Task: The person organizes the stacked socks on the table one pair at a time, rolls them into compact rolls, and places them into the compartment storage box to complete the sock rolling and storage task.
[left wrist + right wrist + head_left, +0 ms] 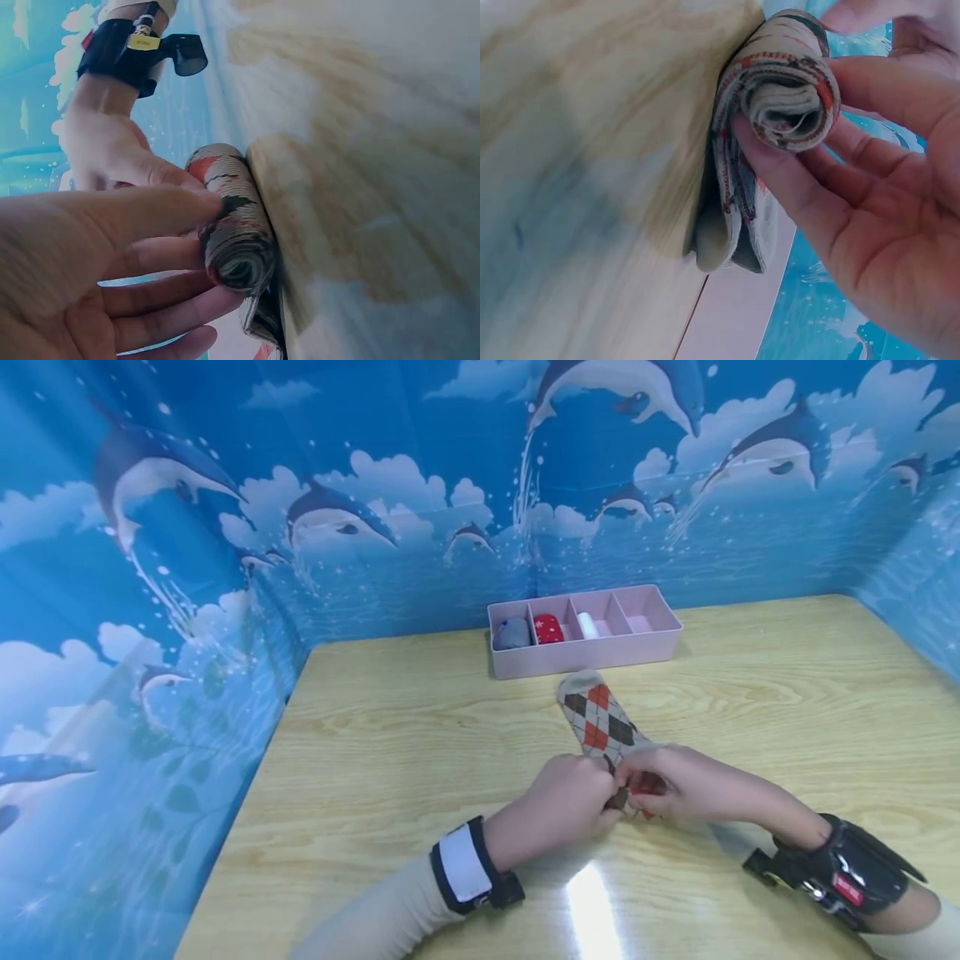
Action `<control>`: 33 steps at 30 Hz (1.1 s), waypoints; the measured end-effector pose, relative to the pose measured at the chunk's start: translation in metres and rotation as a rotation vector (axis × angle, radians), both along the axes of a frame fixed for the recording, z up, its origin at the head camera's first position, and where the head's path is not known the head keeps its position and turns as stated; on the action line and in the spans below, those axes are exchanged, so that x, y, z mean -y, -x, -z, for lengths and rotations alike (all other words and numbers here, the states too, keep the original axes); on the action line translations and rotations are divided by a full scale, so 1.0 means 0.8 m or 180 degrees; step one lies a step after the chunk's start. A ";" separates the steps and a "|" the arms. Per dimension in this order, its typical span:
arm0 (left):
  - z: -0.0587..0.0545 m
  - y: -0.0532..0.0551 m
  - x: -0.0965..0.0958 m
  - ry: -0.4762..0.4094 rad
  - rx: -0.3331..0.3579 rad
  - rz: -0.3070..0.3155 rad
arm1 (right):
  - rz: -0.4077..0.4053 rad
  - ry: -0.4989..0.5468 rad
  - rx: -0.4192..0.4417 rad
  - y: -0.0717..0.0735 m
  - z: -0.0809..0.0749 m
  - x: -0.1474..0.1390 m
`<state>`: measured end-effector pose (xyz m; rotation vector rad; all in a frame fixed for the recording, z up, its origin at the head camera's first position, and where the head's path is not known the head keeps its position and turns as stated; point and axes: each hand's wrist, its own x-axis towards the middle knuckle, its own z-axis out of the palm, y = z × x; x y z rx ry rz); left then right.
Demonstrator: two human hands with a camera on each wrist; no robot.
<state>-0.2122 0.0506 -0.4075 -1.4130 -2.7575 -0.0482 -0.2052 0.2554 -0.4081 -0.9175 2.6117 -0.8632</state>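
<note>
An argyle sock (597, 718) in beige, orange-red and dark brown lies on the table, its toe pointing at the pink box. Its near part is wound into a roll (238, 217). My left hand (564, 793) grips one end of that roll, thumb on the near face and fingers against the lower side. At the other end, my right hand (686, 783) pinches the roll, its spiral edge showing between thumb and fingers in the right wrist view. The flat part of the sock (735, 217) trails from the roll along the tabletop.
Behind the sock stands a pink box (588, 658) with divided compartments. It holds a grey bundle (513, 633), a red patterned bundle (548, 628) and a white item (587, 626); the rightmost compartment shows its bare bottom. A dolphin-print curtain (420, 568) borders the wooden table (390, 718).
</note>
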 end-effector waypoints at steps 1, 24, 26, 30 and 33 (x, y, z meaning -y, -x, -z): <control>0.001 -0.001 0.000 0.0041 -0.0071 0.0015 | 0.0011 0.0007 0.0004 0.000 0.000 0.000; 0.006 0.004 0.002 0.0137 0.0493 -0.0141 | 0.0189 -0.0590 -0.1245 -0.025 -0.002 0.028; 0.005 0.005 0.003 0.0054 0.0569 -0.0142 | 0.0178 -0.0553 -0.1295 -0.024 0.001 0.028; 0.004 0.011 0.005 -0.0062 0.0709 -0.0213 | 0.0128 -0.0415 -0.1162 -0.017 0.004 0.024; 0.002 0.014 0.006 -0.0068 0.0720 -0.0271 | 0.0144 -0.0232 -0.0791 -0.010 0.003 0.018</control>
